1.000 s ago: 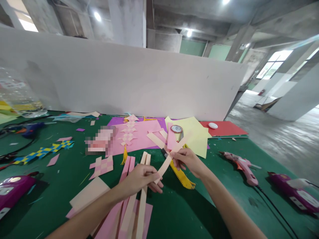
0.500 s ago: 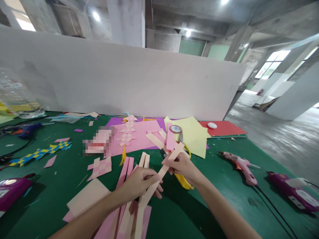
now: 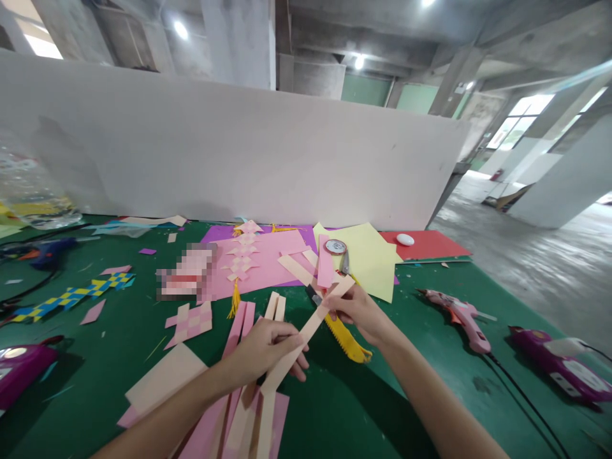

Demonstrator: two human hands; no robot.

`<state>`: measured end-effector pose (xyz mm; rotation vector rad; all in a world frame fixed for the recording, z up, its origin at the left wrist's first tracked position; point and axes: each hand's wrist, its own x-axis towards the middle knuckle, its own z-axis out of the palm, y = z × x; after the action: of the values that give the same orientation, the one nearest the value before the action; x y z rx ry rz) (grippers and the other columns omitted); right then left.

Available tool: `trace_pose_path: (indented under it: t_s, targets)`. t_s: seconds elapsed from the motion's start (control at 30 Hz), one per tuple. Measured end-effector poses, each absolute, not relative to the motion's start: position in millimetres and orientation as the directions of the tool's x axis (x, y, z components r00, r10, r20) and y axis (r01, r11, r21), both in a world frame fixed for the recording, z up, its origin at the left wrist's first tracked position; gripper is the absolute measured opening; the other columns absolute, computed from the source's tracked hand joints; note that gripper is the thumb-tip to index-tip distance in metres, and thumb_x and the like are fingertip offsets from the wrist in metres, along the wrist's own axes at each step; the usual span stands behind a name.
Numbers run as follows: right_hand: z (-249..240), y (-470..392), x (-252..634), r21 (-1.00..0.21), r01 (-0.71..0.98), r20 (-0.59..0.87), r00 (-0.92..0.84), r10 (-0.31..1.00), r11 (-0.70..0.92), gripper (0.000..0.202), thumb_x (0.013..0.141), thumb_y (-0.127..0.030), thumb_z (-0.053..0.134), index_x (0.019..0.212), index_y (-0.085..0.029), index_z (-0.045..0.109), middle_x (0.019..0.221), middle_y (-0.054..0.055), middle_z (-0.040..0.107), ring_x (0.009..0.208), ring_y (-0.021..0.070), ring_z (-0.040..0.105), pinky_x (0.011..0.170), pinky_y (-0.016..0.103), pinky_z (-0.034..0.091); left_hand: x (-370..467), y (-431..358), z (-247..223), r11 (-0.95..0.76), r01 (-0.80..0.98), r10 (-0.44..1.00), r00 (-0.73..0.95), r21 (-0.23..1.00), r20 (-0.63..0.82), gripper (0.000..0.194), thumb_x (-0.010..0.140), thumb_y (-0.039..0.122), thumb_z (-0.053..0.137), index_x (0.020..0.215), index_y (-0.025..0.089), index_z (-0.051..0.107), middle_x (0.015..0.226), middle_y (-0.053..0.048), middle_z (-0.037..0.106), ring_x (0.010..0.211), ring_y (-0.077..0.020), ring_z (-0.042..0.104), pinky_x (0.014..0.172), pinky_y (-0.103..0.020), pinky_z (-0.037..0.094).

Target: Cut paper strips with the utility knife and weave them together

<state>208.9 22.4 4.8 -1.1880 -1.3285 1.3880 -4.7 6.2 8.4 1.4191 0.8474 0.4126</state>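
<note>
A cream paper strip (image 3: 313, 324) runs slantwise between my two hands, its lower part bent toward the table edge. My left hand (image 3: 273, 347) pinches it near the bend, thumb on top. Closer to its far end, my right hand (image 3: 347, 307) grips the same strip between thumb and fingers. Beneath my left hand and forearm lie pink paper strips (image 3: 238, 331) and more cream strips (image 3: 276, 306). A yellow utility knife (image 3: 349, 339) rests on the table just below my right hand. A woven pink and cream paper piece (image 3: 191, 323) lies to the left.
On the right are a pink glue gun (image 3: 466, 319) and a purple device (image 3: 559, 366). A woven chain with tassel (image 3: 241, 261) lies on pink paper (image 3: 282, 248). Scissors (image 3: 345, 261) and a tape roll (image 3: 335, 247) sit on yellow paper (image 3: 375, 255). A white board (image 3: 239, 153) stands behind.
My right hand has slid slightly right and down along the cream strip, uncovering more of the yellow utility knife. My left hand keeps its pinch. The view has shifted a little.
</note>
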Motion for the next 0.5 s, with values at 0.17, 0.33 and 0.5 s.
trace_pose_path:
  t_s: [0.17, 0.33, 0.5]
  targets:
    - [10, 26, 220, -0.999, -0.009, -0.039, -0.115, 0.993, -0.040, 0.013, 0.074, -0.025, 0.058, 0.067, -0.014, 0.059, 0.054, -0.002, 0.052, 0.045, 0.0062, 0.037, 0.039, 0.020, 0.018, -5, 6, 10, 0.154, 0.234, 0.695, 0.665, 0.960, -0.273, 0.034, 0.087, 0.041, 0.051, 0.083, 0.010, 0.065, 0.077, -0.010, 0.072, 0.066, -0.0200, 0.070, 0.062, -0.027, 0.055]
    - [10, 30, 233, -0.998, -0.053, 0.028, 0.004, 1.000, 0.029, 0.015, 0.075, -0.025, 0.056, 0.064, -0.016, 0.055, 0.056, -0.003, 0.051, 0.047, 0.0070, 0.040, 0.040, 0.020, 0.019, -4, 3, 10, 0.168, 0.257, 0.676, 0.673, 0.952, -0.301, 0.033, 0.087, 0.040, 0.051, 0.083, 0.010, 0.065, 0.076, -0.010, 0.072, 0.066, -0.0205, 0.070, 0.060, -0.027, 0.055]
    - [21, 33, 245, -0.979, -0.049, 0.177, 0.253, 0.951, 0.196, 0.012, 0.080, -0.026, 0.056, 0.070, -0.018, 0.056, 0.058, -0.005, 0.048, 0.051, 0.0070, 0.042, 0.041, 0.019, 0.021, -2, 2, 5, 0.183, 0.259, 0.681, 0.662, 0.948, -0.313, 0.033, 0.086, 0.040, 0.051, 0.082, 0.010, 0.065, 0.076, -0.010, 0.071, 0.065, -0.0210, 0.070, 0.056, -0.026, 0.054]
